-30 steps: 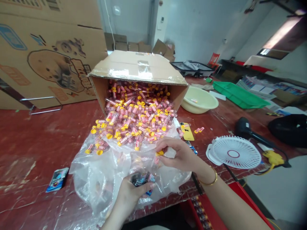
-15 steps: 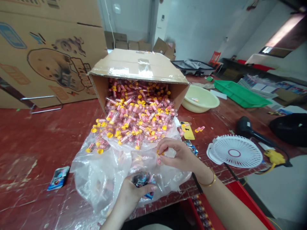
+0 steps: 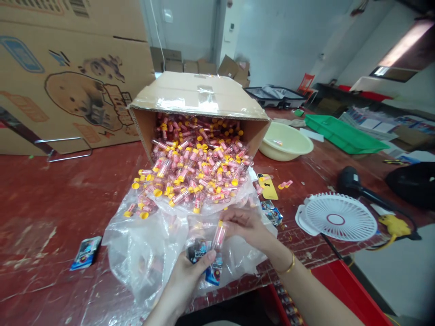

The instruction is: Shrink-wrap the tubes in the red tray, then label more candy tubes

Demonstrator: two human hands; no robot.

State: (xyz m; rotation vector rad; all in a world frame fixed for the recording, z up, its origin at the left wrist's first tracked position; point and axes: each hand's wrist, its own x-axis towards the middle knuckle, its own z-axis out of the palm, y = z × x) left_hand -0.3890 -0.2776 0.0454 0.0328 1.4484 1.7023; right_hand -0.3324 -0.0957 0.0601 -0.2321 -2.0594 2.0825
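Observation:
A cardboard box (image 3: 199, 93) lies on its side on the red table (image 3: 61, 199). Several clear pink tubes with yellow caps (image 3: 193, 167) spill out of it onto a clear plastic bag (image 3: 142, 249). My left hand (image 3: 188, 276) is closed on a small dark and blue packet (image 3: 205, 258). My right hand (image 3: 246, 226), a gold bangle on its wrist, pinches one yellow-capped tube (image 3: 219, 235) and holds it upright against the packet.
A second packet (image 3: 84, 251) lies on the table at the left. At the right are a white fan (image 3: 336, 217), a yellow card (image 3: 268, 185), a cream basin (image 3: 285, 142), a green tray (image 3: 341, 133) and a black device (image 3: 353, 183). A big printed carton (image 3: 74, 72) stands behind.
My right hand has come down from the pile with one tube and brought it to the packet in my left hand. The left hand has stayed near the table's front edge.

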